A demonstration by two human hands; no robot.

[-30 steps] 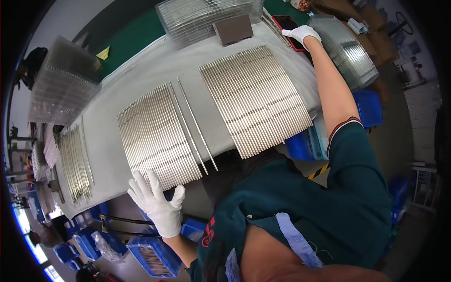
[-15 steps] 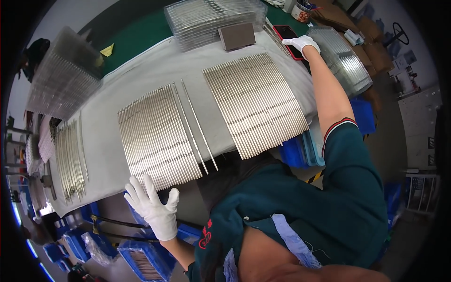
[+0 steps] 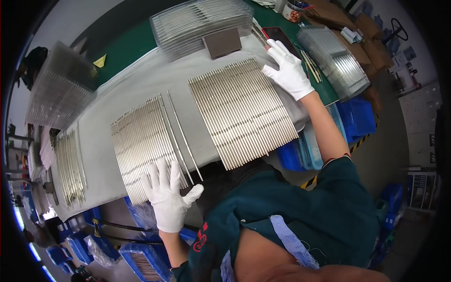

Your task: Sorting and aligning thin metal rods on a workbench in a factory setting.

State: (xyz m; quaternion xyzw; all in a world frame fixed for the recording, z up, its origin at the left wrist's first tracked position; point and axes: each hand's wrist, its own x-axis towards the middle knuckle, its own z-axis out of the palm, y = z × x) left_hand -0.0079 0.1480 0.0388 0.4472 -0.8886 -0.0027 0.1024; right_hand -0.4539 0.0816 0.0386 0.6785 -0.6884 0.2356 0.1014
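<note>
Open lanes and blockers on the grey bench

I see a bare strip of grey cloth [image 3: 141, 84] between the left rod batch [image 3: 141, 145] and the right rod batch [image 3: 242, 113], narrowed by two loose rods [image 3: 181, 136]. Behind, stacked clear trays [image 3: 202, 23] and a brown pad [image 3: 222, 42] close the far edge; another tray stack [image 3: 333, 58] and a phone [image 3: 280, 37] crowd the right end.

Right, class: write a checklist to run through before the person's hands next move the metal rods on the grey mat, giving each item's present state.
1. White-gloved left hand flat on the near end of the left batch of thin metal rods: ok.
2. White-gloved right hand at the far corner of the right batch of rods: ok.
3. Both batches on the grey mat: ok.
4. Two loose rods aligned with the batch: not ok.
5. Rod count: cannot tell.
</note>
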